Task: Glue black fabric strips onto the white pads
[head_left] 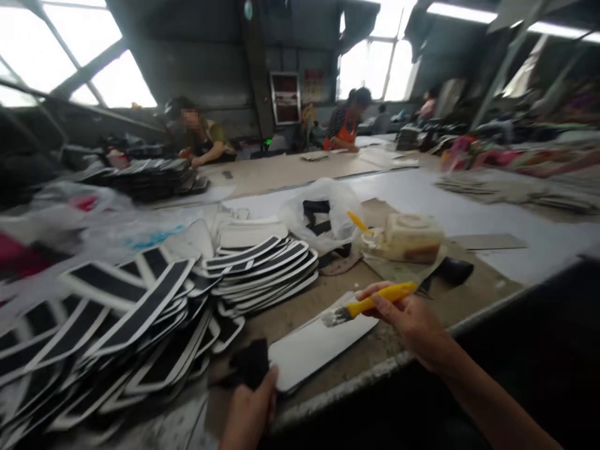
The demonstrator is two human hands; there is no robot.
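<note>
My right hand (407, 319) is closed round the yellow handle of a paintbrush (382, 299). Its whitish, wet-looking bristles rest on or just over a long white panel (314, 353) with rounded ends. At the panel's near left end is my left hand (250, 403), its thumb on the edge and the other fingers mostly hidden. A black scrap (250, 362) lies beside that end. To the left are a heap of white-edged black pieces (135, 306) and a neater stack of similar pieces (267, 275).
Beyond the panel stand a cloudy plastic container (412, 236) and a second yellow-handled tool (359, 222). A clear plastic bag (323, 212) holds black pieces. The table edge (347, 390) runs close to me. Two people work at a far table (272, 172).
</note>
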